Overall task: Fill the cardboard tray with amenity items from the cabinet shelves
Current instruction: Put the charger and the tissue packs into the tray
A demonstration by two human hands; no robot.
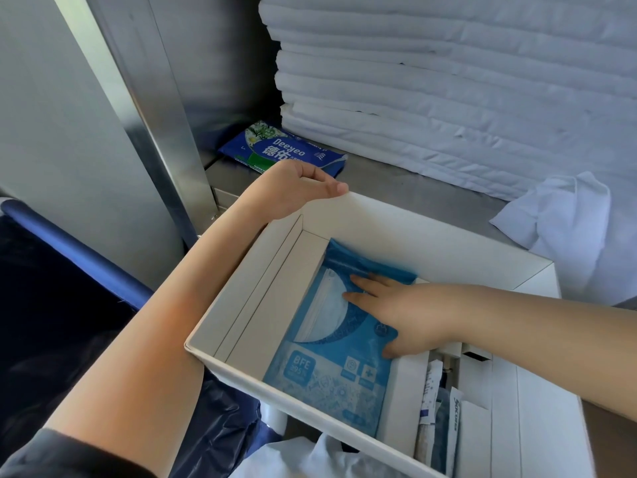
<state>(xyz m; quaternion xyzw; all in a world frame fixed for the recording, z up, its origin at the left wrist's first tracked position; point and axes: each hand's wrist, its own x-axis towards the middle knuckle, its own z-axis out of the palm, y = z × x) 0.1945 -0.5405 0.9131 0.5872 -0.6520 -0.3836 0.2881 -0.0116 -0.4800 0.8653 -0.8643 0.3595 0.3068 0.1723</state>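
Note:
A white cardboard tray [406,229] with inner dividers stands tilted against a steel shelf. My left hand [303,188] grips the tray's far left corner, thumb over the rim. In the big left compartment lies a blue pack of face masks [331,357]. My right hand [400,312] lies flat on that pack, fingers straight and pressing its upper part. Narrow compartments at the tray's right hold several slim sachets [437,419].
On the steel shelf [396,182] behind the tray lies a dark blue Deeyeo wipes pack [279,150]. A tall stack of folded white linen [465,84] fills the back right, with a crumpled white cloth [568,219] beside it. A dark blue bag hangs at the left.

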